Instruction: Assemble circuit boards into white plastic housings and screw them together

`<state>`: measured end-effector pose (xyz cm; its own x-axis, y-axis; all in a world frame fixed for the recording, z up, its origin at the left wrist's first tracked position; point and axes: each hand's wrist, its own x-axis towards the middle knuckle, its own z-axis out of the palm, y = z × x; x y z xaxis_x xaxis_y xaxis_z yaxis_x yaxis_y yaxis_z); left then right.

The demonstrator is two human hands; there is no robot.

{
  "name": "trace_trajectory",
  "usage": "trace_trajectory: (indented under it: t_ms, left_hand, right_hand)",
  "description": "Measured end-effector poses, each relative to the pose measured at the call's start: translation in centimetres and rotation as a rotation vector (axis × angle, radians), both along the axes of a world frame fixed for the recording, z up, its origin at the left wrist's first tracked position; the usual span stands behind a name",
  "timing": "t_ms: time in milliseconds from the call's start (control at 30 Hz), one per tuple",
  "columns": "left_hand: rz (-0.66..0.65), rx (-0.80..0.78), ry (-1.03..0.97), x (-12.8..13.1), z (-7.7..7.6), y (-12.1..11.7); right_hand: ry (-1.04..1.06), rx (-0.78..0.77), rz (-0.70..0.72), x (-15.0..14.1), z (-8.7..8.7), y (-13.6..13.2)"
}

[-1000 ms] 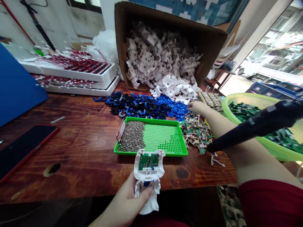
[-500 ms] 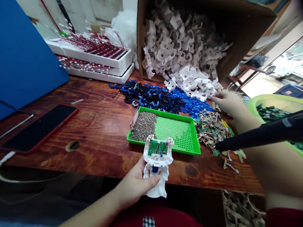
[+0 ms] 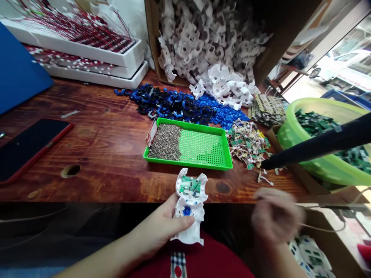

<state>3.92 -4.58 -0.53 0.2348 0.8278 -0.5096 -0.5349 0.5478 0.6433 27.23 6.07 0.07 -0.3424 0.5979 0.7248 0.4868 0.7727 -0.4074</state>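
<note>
My left hand [image 3: 166, 218] is closed around the lower part of a white plastic housing [image 3: 188, 231], thumb across its face. In the upper end of the housing sits a green circuit board [image 3: 189, 185]; a round blue part [image 3: 187, 211] lies in the middle. My right hand [image 3: 275, 216] is at the table's front edge on the right, apart from the housing. Motion smears its fingers, so I cannot see whether anything is in them. Beyond the housing lies a green tray [image 3: 188, 165] with small metal screws [image 3: 165, 143] heaped in its left part.
A black rod-like tool [image 3: 315, 143] reaches in from the right, before a yellow-green basin [image 3: 301, 135] of circuit boards. Small wired boards [image 3: 249, 144], blue and black parts [image 3: 174, 106] and white shells [image 3: 203, 46] are piled behind. A phone [image 3: 31, 146] lies left.
My right hand has come back from beside the white shells to the table's front edge. The view has shifted. My left hand still holds the housing, now tilted differently.
</note>
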Motion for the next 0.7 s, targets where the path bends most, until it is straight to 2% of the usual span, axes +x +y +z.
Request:
trace_trajectory:
  t_ms: [100,200,300,400,500,700]
  left_hand:
    - [0.088,-0.015,-0.021,0.8,0.4,-0.1]
    - [0.133,-0.018,-0.046,1.1,1.2,-0.3]
    - [0.081,-0.111,-0.037,0.6,1.9,-0.8]
    - [-0.052,-0.241,-0.015,-0.3,2.0,-1.3]
    - [-0.128,-0.204,0.003,-1.1,1.6,-1.6]
    - [-0.150,-0.111,0.105,-2.1,1.0,-1.5]
  right_hand:
    - [-0.211,-0.053,0.343,-3.2,-1.2,-1.9]
    - [-0.304,-0.111,0.475,-5.1,-1.8,-1.7]
    - [-0.389,-0.145,0.476,-5.9,-2.0,-1.1]
    - [-0.415,-0.161,0.440,-6.2,-2.3,-1.0]
    - [-0.412,-0.158,0.441,-6.4,-2.6,-1.0]
    - [-0.367,-0.142,0.424,-6.4,-2.7,-1.3]
